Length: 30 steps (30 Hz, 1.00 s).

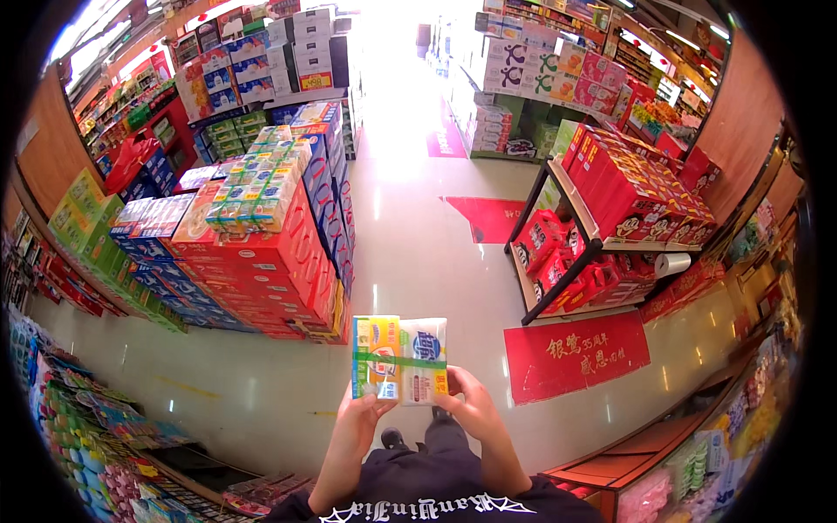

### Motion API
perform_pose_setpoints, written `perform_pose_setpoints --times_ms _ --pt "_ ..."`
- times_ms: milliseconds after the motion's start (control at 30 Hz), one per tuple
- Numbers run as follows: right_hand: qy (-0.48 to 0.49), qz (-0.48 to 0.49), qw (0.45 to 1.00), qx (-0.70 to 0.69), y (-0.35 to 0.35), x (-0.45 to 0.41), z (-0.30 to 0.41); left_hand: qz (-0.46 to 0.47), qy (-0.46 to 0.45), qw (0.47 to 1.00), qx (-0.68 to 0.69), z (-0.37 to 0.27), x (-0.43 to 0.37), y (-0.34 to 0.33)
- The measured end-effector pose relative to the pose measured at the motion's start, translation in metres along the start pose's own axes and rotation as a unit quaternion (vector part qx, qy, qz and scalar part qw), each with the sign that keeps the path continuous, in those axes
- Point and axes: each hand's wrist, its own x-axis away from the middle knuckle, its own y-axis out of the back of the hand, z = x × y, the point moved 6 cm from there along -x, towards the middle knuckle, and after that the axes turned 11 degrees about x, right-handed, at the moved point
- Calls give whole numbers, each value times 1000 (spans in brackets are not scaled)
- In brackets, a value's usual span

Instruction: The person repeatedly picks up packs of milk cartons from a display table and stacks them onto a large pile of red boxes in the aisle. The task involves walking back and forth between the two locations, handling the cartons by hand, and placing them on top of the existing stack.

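A taped twin bundle of packaged goods (424,337), one half yellow and one half white, is held in front of my body. My left hand (363,412) grips its lower left corner, and my right hand (467,402) grips its lower right edge. A green tape band runs across both halves. Similar green-taped bundles (261,180) lie stacked on red cartons (252,261) ahead on the left, apart from my hands.
A black-framed shelf (562,281) with red boxes (628,189) stands at the right. Red mats (582,356) lie on the shiny floor. Packed display racks (91,451) stand at lower left, and a wooden display counter (628,451) is at lower right. More stacked cartons flank the bright aisle ahead.
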Motion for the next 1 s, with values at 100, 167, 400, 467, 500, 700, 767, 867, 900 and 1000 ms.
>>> perform_pose_setpoints --times_ms 100,167,400,467,500,700,767,867,900,1000 --pt "-6 15 1000 25 9 -26 8 0 -17 1000 -13 -5 -21 -5" --pt "3 17 1000 12 20 -46 5 4 -26 999 -29 -5 -39 -17" --pt "37 27 991 -127 94 -123 -2 47 -81 994 -52 3 -121 -92" --pt "46 26 988 -148 121 -136 -1 75 -103 992 -23 15 -149 -111" --pt "53 23 987 -150 133 -144 -2 90 -119 989 -7 22 -163 -120" --pt "55 -3 984 -168 190 -176 -29 72 -103 989 71 71 -223 -149" --pt "46 -9 982 -182 201 -183 -38 76 -94 990 72 80 -237 -156" --pt "26 -23 976 -216 214 -194 -60 78 -70 993 51 90 -257 -163" --pt "17 -26 975 -218 217 -200 -63 78 -61 994 43 93 -266 -166" --pt "-14 -32 976 -213 222 -213 -71 70 -42 996 28 96 -285 -162"
